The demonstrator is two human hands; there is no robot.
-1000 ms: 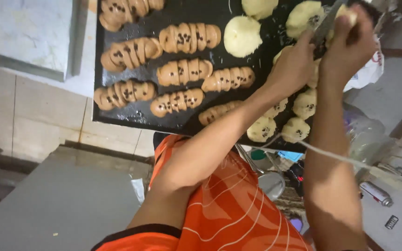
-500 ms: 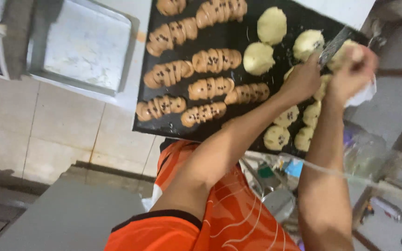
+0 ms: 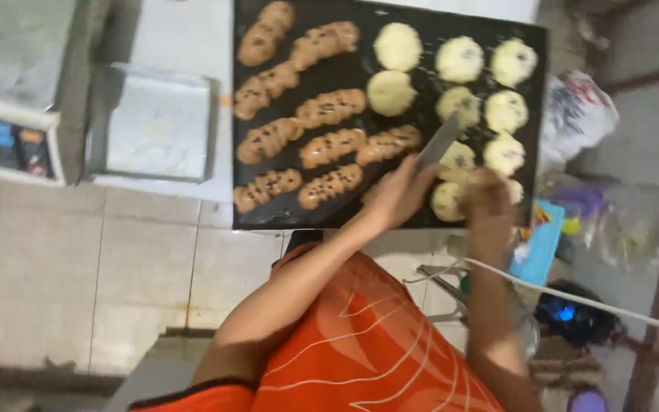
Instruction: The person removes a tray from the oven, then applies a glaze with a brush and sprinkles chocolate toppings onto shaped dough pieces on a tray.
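Dough rounds (image 3: pixel 451 200) lay pale at the near right corner of the black baking tray (image 3: pixel 284 217); they looked soft, easily dented, best touched lightly from the sides. My right hand (image 3: pixel 488 200) rested closed over one, though I could not tell how firmly. My left hand (image 3: pixel 397 194) gripped a metal scraper (image 3: pixel 439 140), blade angled over the rounds. Left of them on the tray sat brown twisted rolls (image 3: pixel 322 145), crowding that side. Beyond the tray's left edge stood a weighing scale (image 3: pixel 150 122).
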